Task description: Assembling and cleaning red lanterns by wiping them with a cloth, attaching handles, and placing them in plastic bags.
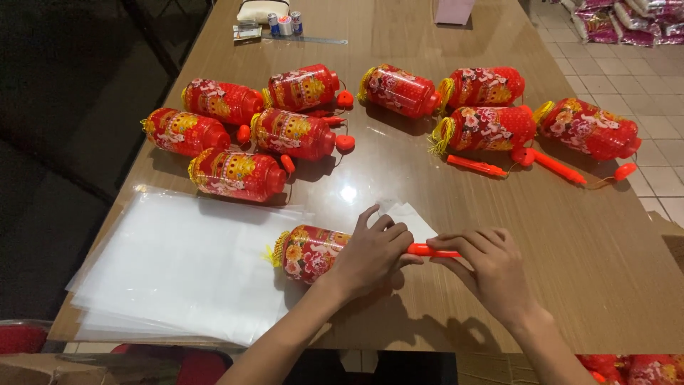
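Left hand (372,254) on a lantern (308,252) lying on the table (598,278), right hand (491,271) pinching its handle stick (431,251), plastic sheets (178,267) left of the grip, two lantern clusters (246,132) (499,107) beyond it.

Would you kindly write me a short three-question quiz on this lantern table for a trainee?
1. True or false: the left hand rests on a red lantern.
2. What does the right hand pinch: A) orange stick, B) metal ruler, C) battery?
3. What lies stacked at the table's near-left edge?

Key: 1 true. 2 A. 3 clear plastic sheets.
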